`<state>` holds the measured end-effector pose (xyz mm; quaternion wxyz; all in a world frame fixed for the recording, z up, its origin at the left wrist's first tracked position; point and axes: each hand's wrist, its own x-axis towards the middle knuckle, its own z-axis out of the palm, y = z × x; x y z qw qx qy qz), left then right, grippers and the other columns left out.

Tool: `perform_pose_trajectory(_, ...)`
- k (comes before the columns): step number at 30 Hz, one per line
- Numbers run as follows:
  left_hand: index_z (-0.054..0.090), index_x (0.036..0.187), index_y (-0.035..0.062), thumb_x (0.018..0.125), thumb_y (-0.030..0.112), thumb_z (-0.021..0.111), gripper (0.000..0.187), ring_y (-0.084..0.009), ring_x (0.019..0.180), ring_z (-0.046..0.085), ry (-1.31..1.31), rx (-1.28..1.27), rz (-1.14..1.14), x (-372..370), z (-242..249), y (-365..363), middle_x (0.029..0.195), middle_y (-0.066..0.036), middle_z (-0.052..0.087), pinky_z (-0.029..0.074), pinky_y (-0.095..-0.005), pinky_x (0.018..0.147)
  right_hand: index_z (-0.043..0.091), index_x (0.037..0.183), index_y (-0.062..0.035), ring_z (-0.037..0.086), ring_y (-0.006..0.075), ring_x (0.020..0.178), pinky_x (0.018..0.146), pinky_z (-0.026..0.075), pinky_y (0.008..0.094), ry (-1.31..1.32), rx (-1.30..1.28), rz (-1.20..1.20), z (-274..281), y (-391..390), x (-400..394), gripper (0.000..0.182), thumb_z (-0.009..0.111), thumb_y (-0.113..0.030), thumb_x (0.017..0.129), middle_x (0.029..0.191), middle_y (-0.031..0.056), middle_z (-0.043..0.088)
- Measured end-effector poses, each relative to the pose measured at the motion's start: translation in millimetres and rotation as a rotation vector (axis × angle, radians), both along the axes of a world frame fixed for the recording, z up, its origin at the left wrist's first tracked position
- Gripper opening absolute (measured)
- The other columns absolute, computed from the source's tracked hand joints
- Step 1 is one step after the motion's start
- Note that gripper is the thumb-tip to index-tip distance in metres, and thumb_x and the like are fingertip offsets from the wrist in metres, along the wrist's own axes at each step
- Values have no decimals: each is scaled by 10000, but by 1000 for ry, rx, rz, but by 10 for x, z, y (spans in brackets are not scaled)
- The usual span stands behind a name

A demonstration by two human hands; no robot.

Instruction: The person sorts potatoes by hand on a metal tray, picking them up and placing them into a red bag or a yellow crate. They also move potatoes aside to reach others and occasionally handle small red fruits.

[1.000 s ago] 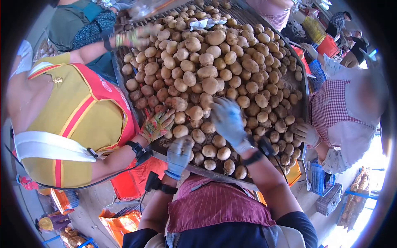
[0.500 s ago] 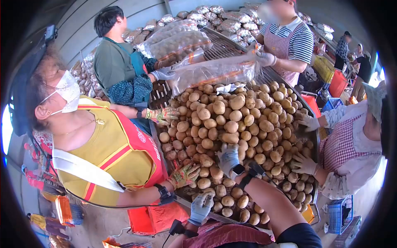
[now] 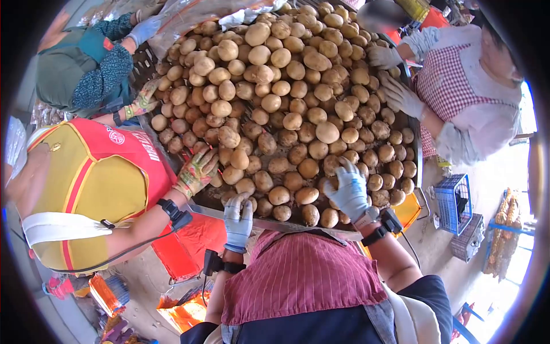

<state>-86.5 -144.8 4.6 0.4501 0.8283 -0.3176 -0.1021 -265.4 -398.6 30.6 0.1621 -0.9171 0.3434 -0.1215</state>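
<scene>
While both gloved hands work the tray's near edge:
Left hand (image 3: 238,215): fingers curled over rim (image 3: 275,225), lower centre.
Right hand (image 3: 350,189): fingers spread flat on potatoes (image 3: 298,114), gripping nothing.
Room: crowded; co-worker's glove (image 3: 197,170) close left.

Tan potatoes (image 3: 298,109), pale grey gloves (image 3: 350,192), maroon striped apron (image 3: 301,275), blue crate (image 3: 452,202)

Produce sorting station, probably a packing shed, heaped potatoes (image 3: 286,103) on sorting table (image 3: 275,225), gloved workers around, crates (image 3: 455,203)
</scene>
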Motion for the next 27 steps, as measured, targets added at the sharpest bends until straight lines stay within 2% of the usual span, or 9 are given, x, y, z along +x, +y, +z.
perform_pose_trajectory(4,635,1107,14,906,96,596,220,-306,984,607,2,13,-9,14,-77,30,1064,-153,652,486,-407,888,668,874,-63,564,364,1002,839,451,511,24,-50,-46,-70,-218,-512,254,646,-293,768,1095,138,609)
perform_pose_trajectory(8,645,1089,16,904,96,599,207,-309,983,608,-19,-12,-7,10,-116,50,1058,-150,655,489,-403,882,663,882,-85,599,333,911,768,468,502,327,-204,-40,-90,-422,-735,271,599,-340,819,999,129,633)
perform_pose_trajectory(11,649,1086,21,905,99,601,203,-305,974,610,41,-12,37,-36,-68,50,1065,-148,657,490,-402,871,659,909,-82,671,335,763,659,494,510,765,43,-113,79,-705,-611,362,495,-404,917,826,136,668)
perform_pose_trajectory(13,650,1086,23,906,101,603,202,-306,969,611,0,-8,31,-24,-23,22,1066,-148,660,490,-404,867,654,847,-69,656,330,710,652,515,466,162,-38,20,366,-625,-118,216,592,-274,880,747,147,648)
perform_pose_trajectory(14,651,1087,25,906,103,605,202,-306,965,611,-35,3,12,-22,1,13,1067,-147,664,490,-406,863,646,812,-58,632,328,679,639,514,456,96,-19,142,600,-535,263,160,626,-210,857,731,141,628)
perform_pose_trajectory(16,652,1085,25,907,102,604,200,-308,967,611,6,15,34,-46,54,-11,1065,-147,667,489,-408,867,649,1074,-64,611,327,977,842,500,450,34,3,344,656,-405,914,292,647,-218,826,1042,138,612)
perform_pose_trajectory(19,654,1081,25,907,98,603,196,-313,971,613,5,8,35,-40,17,8,1058,-147,673,488,-409,875,574,1234,-107,454,394,1245,1062,347,565,6,-169,356,484,-274,1787,465,679,-233,799,1332,173,472)
perform_pose_trajectory(22,656,1081,24,904,86,604,194,-315,982,618,-45,-18,19,-35,-36,37,1051,-145,676,487,-409,886,483,1379,-141,409,389,1321,1104,269,622,158,-57,131,399,-482,2333,697,742,-356,769,1367,201,448)
perform_pose_trajectory(27,657,1066,25,896,77,606,186,-316,996,619,-49,-20,37,-36,-52,21,1047,-147,676,484,-415,904,501,1373,-228,368,349,1342,1061,281,668,188,-111,314,274,-611,1808,658,725,-404,780,1393,157,421)
